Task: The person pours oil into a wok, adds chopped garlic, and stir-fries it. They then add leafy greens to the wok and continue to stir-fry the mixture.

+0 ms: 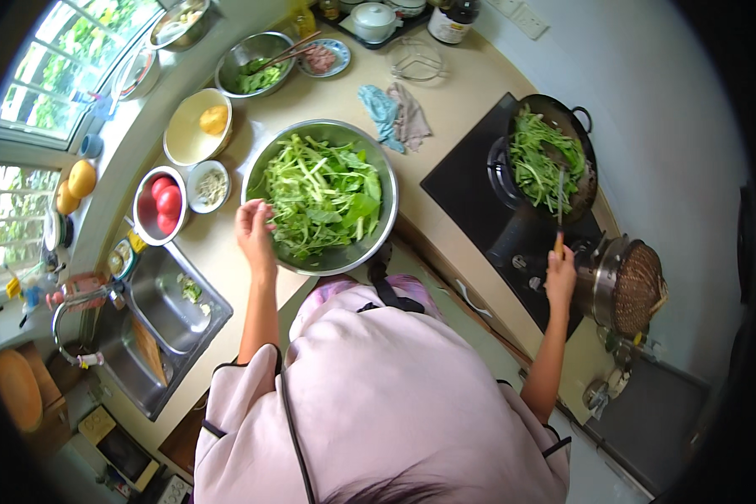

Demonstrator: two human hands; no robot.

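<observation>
My left hand [256, 228] is at the left rim of a large steel bowl [387, 183], fingers bent close to the leafy greens [327, 195] in it; whether it pinches a piece or rests on the rim is unclear. My right hand [561, 277] grips the wooden handle of a metal spatula [561, 198]. The spatula's blade is hidden among chopped leafy greens [538, 167] in a black wok [584, 189], which sits on the far part of the black cooktop [460, 176].
Beside the wok stands a steel pot [595, 283] under a woven cover [639, 286]. Cloths [394, 116] and a wire rack [416, 60] lie behind. Left are a bowl of tomatoes [167, 205], a small white bowl [209, 187], a cream bowl [186, 129] and a sink [170, 296].
</observation>
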